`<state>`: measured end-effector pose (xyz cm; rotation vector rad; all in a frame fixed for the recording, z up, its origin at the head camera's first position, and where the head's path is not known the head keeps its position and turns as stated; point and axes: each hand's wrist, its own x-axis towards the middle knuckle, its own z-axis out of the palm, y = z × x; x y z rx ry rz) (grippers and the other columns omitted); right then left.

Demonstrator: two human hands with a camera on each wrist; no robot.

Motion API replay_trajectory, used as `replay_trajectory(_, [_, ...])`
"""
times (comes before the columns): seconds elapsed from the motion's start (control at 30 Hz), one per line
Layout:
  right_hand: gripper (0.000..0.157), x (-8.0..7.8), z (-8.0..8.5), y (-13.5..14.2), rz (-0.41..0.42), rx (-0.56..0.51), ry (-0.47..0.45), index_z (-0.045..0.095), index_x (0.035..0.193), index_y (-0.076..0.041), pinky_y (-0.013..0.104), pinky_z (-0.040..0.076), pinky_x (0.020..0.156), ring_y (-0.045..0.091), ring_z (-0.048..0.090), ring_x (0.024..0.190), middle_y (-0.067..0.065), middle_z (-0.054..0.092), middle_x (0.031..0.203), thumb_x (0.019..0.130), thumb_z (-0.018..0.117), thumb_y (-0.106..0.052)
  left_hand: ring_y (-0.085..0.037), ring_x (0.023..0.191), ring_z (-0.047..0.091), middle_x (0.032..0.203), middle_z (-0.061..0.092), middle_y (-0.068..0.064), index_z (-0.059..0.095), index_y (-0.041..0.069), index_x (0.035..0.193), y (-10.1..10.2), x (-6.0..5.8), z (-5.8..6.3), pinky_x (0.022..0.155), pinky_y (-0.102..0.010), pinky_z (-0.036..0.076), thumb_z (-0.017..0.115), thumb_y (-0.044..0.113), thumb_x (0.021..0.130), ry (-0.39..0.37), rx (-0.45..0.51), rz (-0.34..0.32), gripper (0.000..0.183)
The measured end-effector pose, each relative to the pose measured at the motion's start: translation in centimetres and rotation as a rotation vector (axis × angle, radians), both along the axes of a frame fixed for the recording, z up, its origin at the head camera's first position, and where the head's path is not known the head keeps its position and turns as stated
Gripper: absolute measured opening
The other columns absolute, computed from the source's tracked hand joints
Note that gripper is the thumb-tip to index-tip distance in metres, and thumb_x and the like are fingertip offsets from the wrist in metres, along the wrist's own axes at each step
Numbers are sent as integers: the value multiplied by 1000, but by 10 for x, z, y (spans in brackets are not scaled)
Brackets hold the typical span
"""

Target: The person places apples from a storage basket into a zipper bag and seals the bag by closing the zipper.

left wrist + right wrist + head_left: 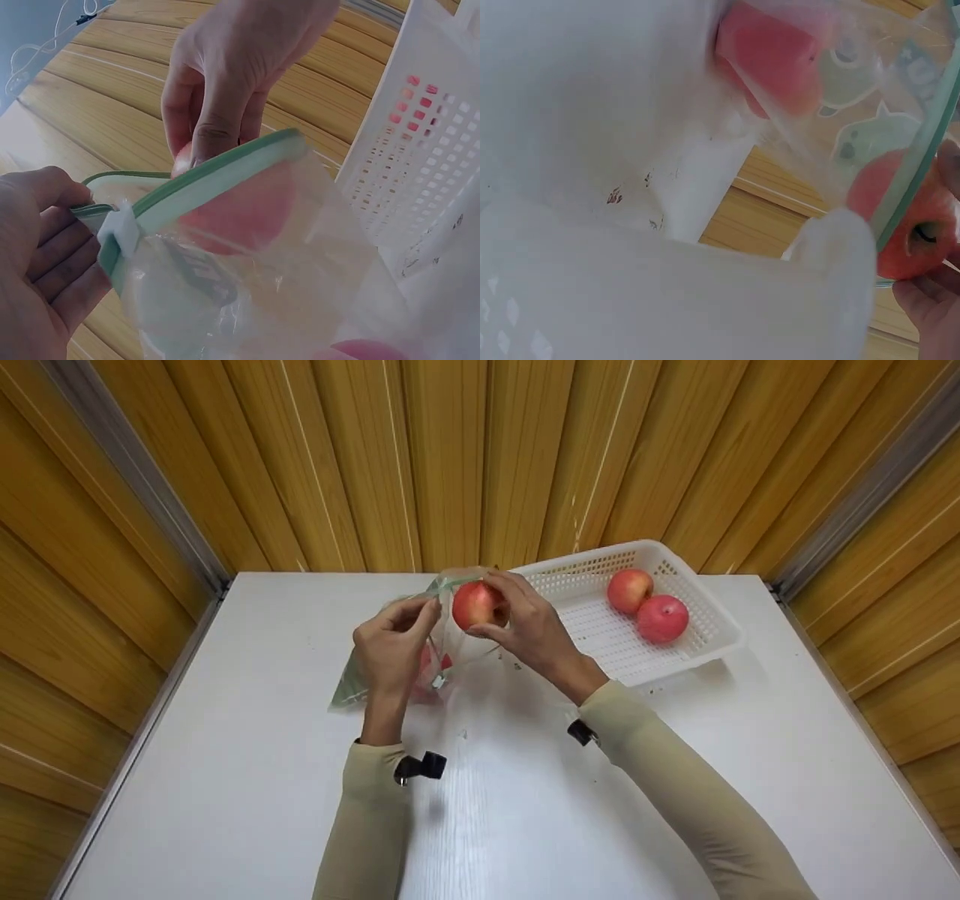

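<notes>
My right hand grips a red and yellow apple by its side, between thumb and fingers. The apple is partly inside the mouth of a clear zip bag with a green edge and a white slider. My left hand pinches the bag's rim beside the slider, and the mouth stands open. Lower in the bag lies another red apple, seen through the plastic. Printed pale green figures cover part of the bag.
Right of the hands stands a white perforated basket. Two apples, one red-yellow and one redder, lie at its right end. Wood-patterned panels rise behind and beside the white table.
</notes>
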<state>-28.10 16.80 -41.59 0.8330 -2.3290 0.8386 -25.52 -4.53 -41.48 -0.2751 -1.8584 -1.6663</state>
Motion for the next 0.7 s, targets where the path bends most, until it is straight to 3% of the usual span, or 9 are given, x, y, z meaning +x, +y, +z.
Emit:
replay_trajectory(0.33, [48, 2, -6, 18, -15, 5, -53, 64, 139, 5, 43, 50, 110, 34, 63, 131, 21, 66, 139, 98, 79, -16, -15, 70, 72, 83, 79, -3, 84, 3, 89, 4, -2, -2, 65, -20, 57, 84, 9, 92, 15, 15, 39, 6])
replay_trajectory(0.5, [35, 7, -10, 34, 1, -52, -106, 69, 130, 5, 46, 59, 97, 33, 73, 110, 20, 73, 122, 99, 77, -9, -16, 70, 72, 84, 80, -3, 84, 3, 89, 5, -2, -2, 65, -21, 58, 84, 8, 91, 19, 33, 40, 6])
replay_trajectory(0.7, [20, 18, -6, 43, -12, -112, -253, 76, 116, 3, 43, 63, 81, 26, 76, 87, 13, 79, 103, 98, 77, -4, -15, 70, 72, 84, 80, -4, 84, 3, 89, 5, -2, -1, 64, -20, 57, 84, 9, 92, 26, 60, 79, 6])
